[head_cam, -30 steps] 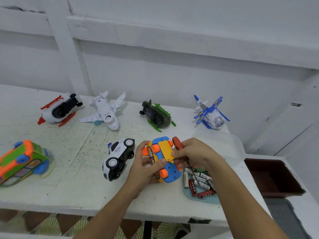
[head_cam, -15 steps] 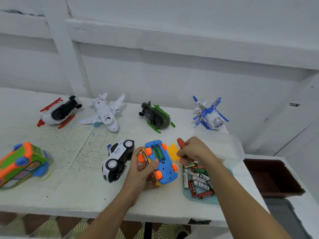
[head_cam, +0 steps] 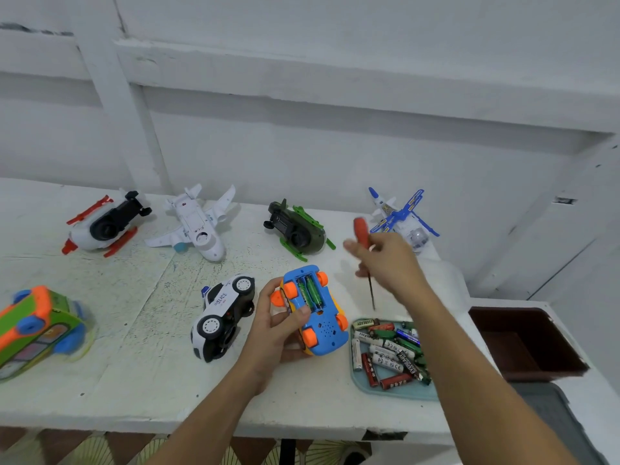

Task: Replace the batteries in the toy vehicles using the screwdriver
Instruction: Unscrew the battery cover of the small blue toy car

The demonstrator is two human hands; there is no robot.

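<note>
Blue toy car (head_cam: 315, 313), underside up at near centre, 2 green batteries (head_cam: 310, 292) exposed — left hand (head_cam: 275, 330) grips it; right hand (head_cam: 389, 263) clasps red-handled screwdriver (head_cam: 361, 229) tip-down, beyond battery tray (head_cam: 396, 392).

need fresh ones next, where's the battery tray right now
Head view: the battery tray sits near the table's front right edge, just right of the blue toy car held by the left hand.

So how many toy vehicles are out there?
7: red helicopter, white plane, green helicopter, blue plane along the back; bus far left; police car centre; blue car in left hand.
</note>
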